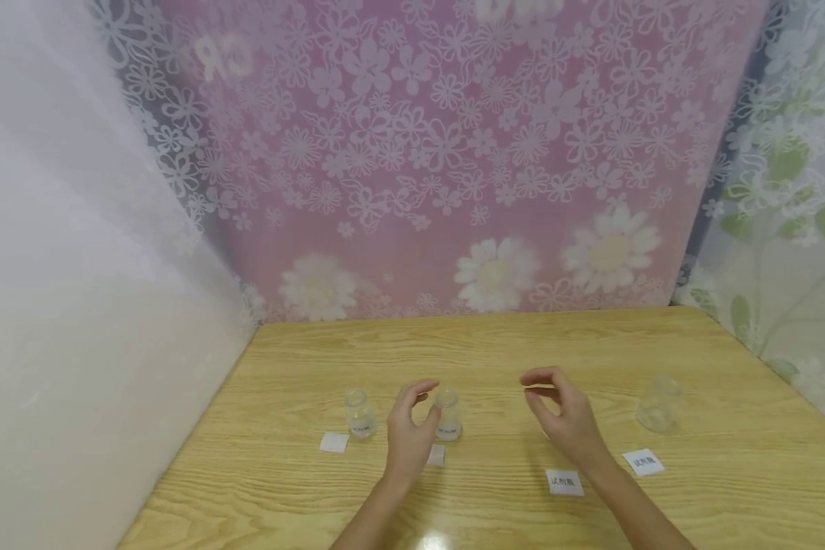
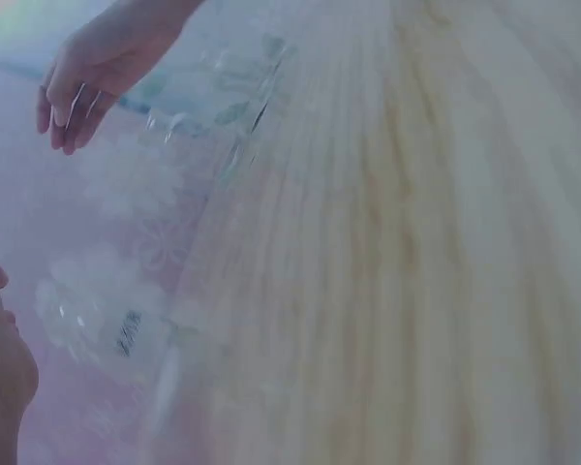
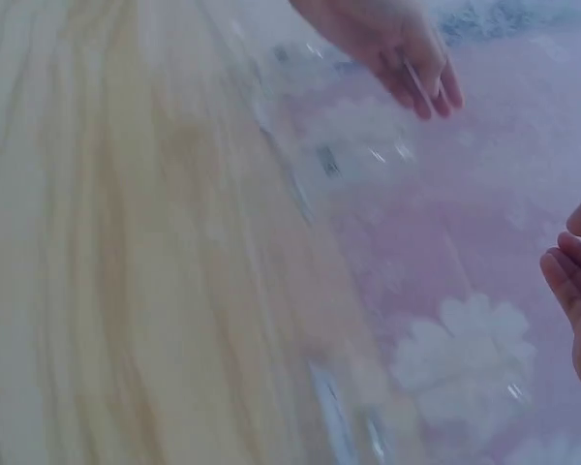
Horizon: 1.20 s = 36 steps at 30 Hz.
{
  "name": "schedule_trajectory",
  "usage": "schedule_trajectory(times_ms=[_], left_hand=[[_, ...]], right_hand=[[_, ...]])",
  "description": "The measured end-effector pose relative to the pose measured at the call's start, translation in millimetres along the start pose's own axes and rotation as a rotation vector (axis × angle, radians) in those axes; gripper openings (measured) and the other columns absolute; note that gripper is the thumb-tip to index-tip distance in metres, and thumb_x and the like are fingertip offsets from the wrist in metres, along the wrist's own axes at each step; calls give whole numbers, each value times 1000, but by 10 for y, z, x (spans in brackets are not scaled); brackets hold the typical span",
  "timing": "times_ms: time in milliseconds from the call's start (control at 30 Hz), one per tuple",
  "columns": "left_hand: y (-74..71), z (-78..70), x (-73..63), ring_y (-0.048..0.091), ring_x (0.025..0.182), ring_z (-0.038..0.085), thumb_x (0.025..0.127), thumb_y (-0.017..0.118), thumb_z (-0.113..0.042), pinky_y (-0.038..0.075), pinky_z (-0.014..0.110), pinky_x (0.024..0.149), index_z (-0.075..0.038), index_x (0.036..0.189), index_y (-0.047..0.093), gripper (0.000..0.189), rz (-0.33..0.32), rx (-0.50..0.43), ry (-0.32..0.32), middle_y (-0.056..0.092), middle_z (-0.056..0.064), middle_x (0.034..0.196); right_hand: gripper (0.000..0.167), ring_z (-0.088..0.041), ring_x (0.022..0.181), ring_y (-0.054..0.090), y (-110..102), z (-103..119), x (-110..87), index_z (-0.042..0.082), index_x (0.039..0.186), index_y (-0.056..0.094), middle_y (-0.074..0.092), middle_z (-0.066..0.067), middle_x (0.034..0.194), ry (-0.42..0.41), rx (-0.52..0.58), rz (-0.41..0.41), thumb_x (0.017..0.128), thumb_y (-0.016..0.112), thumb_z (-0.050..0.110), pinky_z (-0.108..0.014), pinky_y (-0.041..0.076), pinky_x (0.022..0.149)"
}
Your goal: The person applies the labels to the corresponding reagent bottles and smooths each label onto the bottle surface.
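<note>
1. The left grip (image 1: 407, 435), a bare hand, is holding nothing; its fingers are hanging loosely bent, and its thumb is pointing apart from them.
2. The right grip (image 1: 567, 418), also a bare hand, is holding nothing; it is hovering above the table (image 1: 488, 351), with a gap showing between the thumb and the curved fingers.
3. The middle jar (image 1: 449, 416), of clear glass, is standing upright just beside the left grip. In the head view the thumb is overlapping its edge; whether they are touching, I cannot tell.
4. Near the left wrist a small card (image 1: 436, 455) is lying, partly hidden.
5. On either side of the right forearm, two white cards are lying flat: the near card (image 1: 564, 482) and the far card (image 1: 644, 461), both carrying dark writing.
6. The right jar (image 1: 659, 403) is standing behind the far card, apart from the right grip.
7. The left jar (image 1: 360, 414) is standing to the left of the left grip, and a white card (image 1: 334, 442) is lying in front of it.
8. Behind the table a pink cloth (image 1: 412, 153) with white flowers is hanging.
</note>
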<state>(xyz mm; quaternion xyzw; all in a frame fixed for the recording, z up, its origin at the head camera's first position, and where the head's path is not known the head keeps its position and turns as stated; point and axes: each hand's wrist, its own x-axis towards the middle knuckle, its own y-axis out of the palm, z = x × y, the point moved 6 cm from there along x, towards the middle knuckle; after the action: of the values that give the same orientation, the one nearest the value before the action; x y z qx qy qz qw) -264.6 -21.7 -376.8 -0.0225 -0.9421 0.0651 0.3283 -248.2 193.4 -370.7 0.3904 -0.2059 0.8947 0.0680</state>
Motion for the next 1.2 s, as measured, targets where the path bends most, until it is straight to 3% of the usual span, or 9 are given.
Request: schedule_trajectory(times_ms=[100,233,433,500,600,700,800,1000,1200], left_hand=[[184,-139,19,50,100,35,81,57,15,41,49,87,8,107,56,26,42,-19,67,55,21,109],[548,-56,-14,51,101,32,84,58,11,43,45,87,6,110,54,27,121,-77,53,55,17,110],[1152,243,-133,49,108,28,87,62,-6,43,36,91,-3,120,52,35,237,-180,-218,52,3,117],[1306,329,-169,48,110,29,87,64,-9,42,35,92,-4,123,50,39,252,-197,-306,50,1,120],[1470,434,-214,48,110,28,85,65,-11,43,31,89,-5,126,49,44,246,-187,-386,50,3,123],[1584,503,-246,54,104,23,85,66,-10,47,25,80,-5,126,50,44,237,-194,-415,53,4,118],[1650,552,-267,58,98,18,86,65,-7,49,22,74,-6,124,50,41,224,-236,-413,56,3,113],[1656,605,-265,58,100,18,84,65,-3,47,22,80,-7,119,53,37,172,-250,-386,56,2,114],[1619,678,-261,57,101,14,84,66,-7,46,21,82,-11,119,54,37,189,-220,-407,56,-1,115]], right_hand=[[28,-4,92,55,-316,-35,-36,-8,103,53,57,-15,100,19,-86,-44,79,57,-20,-13,43,80],[25,-3,94,51,-553,-209,-148,-7,107,50,55,-16,103,143,-146,-19,84,57,-12,-10,41,79],[33,-20,105,48,-573,-511,-384,-8,120,43,49,-23,117,322,-129,116,91,55,2,-12,42,79],[37,-32,107,48,-535,-602,-452,-9,123,40,47,-25,120,367,-114,159,91,55,4,-22,46,81],[43,-44,107,46,-476,-702,-529,-9,127,36,44,-28,123,420,-74,194,92,55,7,-42,47,82],[45,-45,108,45,-446,-753,-579,-7,129,35,43,-27,124,455,-57,187,93,55,11,-52,44,83],[44,-42,109,45,-425,-768,-597,-5,127,36,43,-24,124,470,-43,163,93,56,12,-51,44,84],[43,-41,109,46,-388,-763,-589,-6,125,37,44,-24,123,473,-17,150,92,58,12,-43,46,84],[42,-40,109,47,-338,-782,-576,-5,124,39,45,-23,123,478,-20,142,91,59,12,-42,47,84]])
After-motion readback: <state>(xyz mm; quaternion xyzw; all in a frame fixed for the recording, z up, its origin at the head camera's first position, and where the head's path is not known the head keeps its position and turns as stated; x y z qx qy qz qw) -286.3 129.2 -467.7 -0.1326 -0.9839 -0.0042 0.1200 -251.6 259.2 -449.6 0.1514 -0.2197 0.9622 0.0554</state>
